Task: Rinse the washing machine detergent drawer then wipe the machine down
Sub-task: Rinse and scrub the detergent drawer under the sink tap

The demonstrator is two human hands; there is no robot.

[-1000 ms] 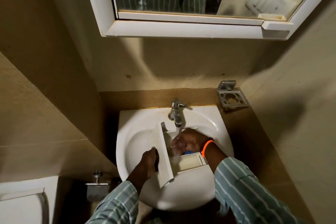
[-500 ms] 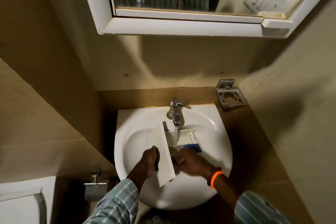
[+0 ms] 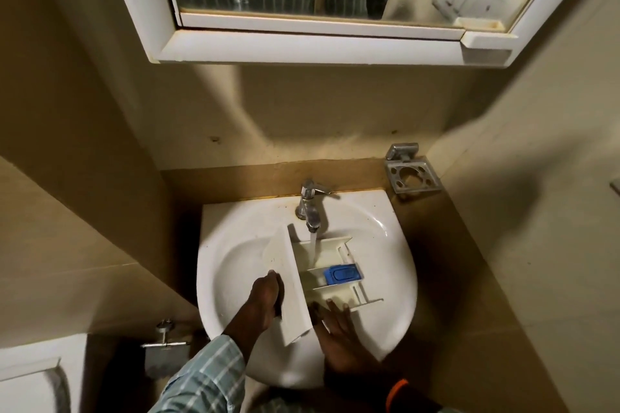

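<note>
Detergent drawer point(image 3: 322, 271) sits in the white sink point(image 3: 385, 295), tilted, front panel toward the left, compartments open under the tap point(image 3: 310, 208). Water stream point(image 3: 312, 250) runs into the rear compartment. Blue insert point(image 3: 343, 273) sits in the middle compartment, fully visible.

Left hand point(image 3: 266, 297) grips the front panel from the left side, fingers wrapped behind the panel edge. Same grip as in both earlier frames; drawer position and tilt barely changed.

Right hand point(image 3: 339, 342) is the delta. One second ago it was inside the drawer under the stream, covering the blue insert. Half a second ago it had pulled back to the near edge of the drawer. Now it is further back still, flat and spread open over the near sink rim, fingertips just touching or just beside the drawer's near wall; motion blur, cannot tell which. Holding nothing. Orange wristband point(image 3: 396, 394) sits at the bottom frame edge.

With the hand out, the stream falls unobstructed into the drawer.

Surroundings: mirror cabinet point(image 3: 302, 43) above, metal holder point(image 3: 412, 173) on the wall right of the tap, striped sleeve point(image 3: 208, 375) on the left arm. Camera view sits a little closer than before.
</note>
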